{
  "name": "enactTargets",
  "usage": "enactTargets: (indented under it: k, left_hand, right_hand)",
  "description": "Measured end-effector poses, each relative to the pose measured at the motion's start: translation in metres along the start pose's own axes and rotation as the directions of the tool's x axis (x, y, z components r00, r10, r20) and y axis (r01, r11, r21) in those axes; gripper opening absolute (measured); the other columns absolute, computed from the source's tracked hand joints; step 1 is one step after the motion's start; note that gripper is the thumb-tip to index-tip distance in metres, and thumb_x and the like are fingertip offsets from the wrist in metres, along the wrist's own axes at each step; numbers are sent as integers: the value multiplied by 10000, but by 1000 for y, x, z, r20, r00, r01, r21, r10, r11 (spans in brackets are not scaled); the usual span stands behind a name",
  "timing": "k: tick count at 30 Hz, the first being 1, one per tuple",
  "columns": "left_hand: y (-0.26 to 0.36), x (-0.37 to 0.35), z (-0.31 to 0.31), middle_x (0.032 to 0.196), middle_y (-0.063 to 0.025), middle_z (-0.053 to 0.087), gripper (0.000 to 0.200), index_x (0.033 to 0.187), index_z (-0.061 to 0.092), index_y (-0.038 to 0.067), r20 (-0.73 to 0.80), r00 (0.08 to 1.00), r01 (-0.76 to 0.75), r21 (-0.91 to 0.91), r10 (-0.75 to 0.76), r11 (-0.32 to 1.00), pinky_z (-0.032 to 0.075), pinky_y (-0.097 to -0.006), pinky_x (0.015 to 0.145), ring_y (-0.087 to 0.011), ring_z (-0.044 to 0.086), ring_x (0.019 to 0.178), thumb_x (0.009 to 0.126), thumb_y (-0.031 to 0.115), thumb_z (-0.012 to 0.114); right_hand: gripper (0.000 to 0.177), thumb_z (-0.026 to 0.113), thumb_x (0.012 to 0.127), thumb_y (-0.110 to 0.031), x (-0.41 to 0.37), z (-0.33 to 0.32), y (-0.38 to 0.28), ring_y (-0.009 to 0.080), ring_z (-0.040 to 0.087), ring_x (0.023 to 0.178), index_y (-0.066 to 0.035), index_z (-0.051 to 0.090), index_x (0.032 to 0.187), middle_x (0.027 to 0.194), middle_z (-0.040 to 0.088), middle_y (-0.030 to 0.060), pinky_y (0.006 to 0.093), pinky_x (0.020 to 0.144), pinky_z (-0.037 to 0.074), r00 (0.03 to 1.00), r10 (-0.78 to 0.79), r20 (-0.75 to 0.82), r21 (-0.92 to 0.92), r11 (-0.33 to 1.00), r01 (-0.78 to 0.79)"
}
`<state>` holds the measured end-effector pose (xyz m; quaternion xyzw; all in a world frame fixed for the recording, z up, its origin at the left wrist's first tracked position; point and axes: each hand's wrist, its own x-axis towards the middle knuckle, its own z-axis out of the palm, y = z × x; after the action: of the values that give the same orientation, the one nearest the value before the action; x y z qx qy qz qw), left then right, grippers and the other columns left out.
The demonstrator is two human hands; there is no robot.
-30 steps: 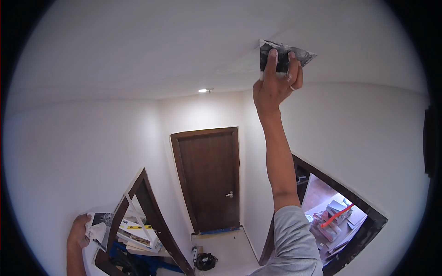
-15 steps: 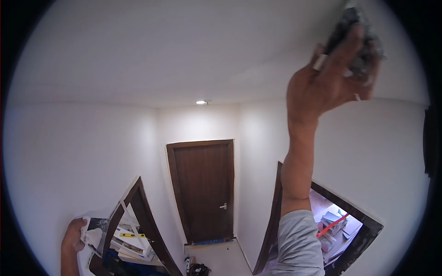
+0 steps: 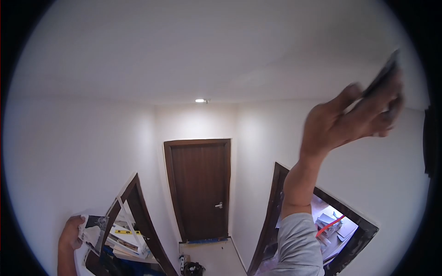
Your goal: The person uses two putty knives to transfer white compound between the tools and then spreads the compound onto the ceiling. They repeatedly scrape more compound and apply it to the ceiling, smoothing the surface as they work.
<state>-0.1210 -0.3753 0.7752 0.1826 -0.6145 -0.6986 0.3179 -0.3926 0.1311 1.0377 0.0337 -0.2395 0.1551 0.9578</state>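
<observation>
My right hand (image 3: 345, 122) sank rightward, fingers clamped on one blurred blade (image 3: 383, 76); left hand (image 3: 69, 232) clasps one board (image 3: 95, 221), white filler (image 3: 90, 234) atop.

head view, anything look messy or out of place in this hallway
Nothing looks damaged. Loose clutter is heaped beyond the right doorway, and a dark bundle lies by the closed door. The right hand grips a blurred scraper; the left hand holds a white-smeared plate.
</observation>
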Motion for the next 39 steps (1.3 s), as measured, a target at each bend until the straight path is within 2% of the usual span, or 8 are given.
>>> enactTargets:
  k: [5,9,29,34,35,36,37,39]
  left_hand:
    - [3,-3,13,856,-113,704,221,951,651,-2,-112,994,5,-35,-9,999,591,-394,685,-248,705,722,878,186,563]
    - [0,-1,9,865,-121,705,226,953,647,-12,-91,996,15,-56,-20,998,595,-394,688,-252,706,723,883,183,557]
    - [-92,-30,110,1013,-138,692,385,1140,607,-14,12,990,137,-383,-143,914,576,-376,789,-264,702,870,862,247,551]
    - [-167,-20,146,1064,-92,670,352,1195,595,11,-141,983,33,-479,-114,877,559,-362,816,-232,680,956,916,225,577]
    - [-178,-20,157,1087,-85,654,347,1199,592,17,-158,982,12,-496,-104,868,547,-363,838,-223,662,988,922,226,575]
    - [-188,-19,165,1109,-78,639,343,1203,590,22,-181,978,-4,-507,-102,862,535,-363,860,-214,645,1020,928,227,574]
    - [-215,-11,168,1118,-75,629,339,1203,589,28,-247,961,-16,-504,-126,864,524,-361,875,-207,632,1031,929,228,575]
    - [-240,-13,181,1125,-74,621,338,1211,586,31,-349,922,-39,-511,-166,859,511,-363,893,-200,619,1035,937,228,568]
  right_hand:
    - [534,580,939,-88,0,23,-7,300,378,1191,-201,475,1450,1388,413,160,395,935,356,1000,-4,18,-111,994,6]
    - [812,603,679,158,-67,49,-17,376,318,1234,-217,551,1398,1429,371,199,434,988,353,990,33,141,67,997,-42]
    - [688,680,723,67,-362,171,-79,403,354,1235,-219,568,1339,1439,353,150,440,1041,381,862,-27,506,295,945,-143]
    - [525,576,904,-32,-368,80,-96,377,434,1243,-118,472,1412,1381,443,169,471,989,451,506,243,828,286,593,-753]
    - [512,552,941,-52,-374,45,-99,369,447,1253,-86,432,1438,1378,454,174,479,991,455,408,280,869,270,423,-865]
    - [494,523,980,-109,-375,0,-104,359,474,1249,-64,384,1452,1375,471,171,507,991,460,17,313,950,57,-119,-991]
    - [490,495,1019,-166,-378,-47,-109,349,502,1244,-43,336,1466,1373,487,168,535,991,465,-360,149,921,-199,-615,-763]
    - [477,414,1048,-313,-398,-144,-105,366,526,1226,-63,333,1446,1401,474,145,618,1019,440,-502,-233,833,-465,-785,-409]
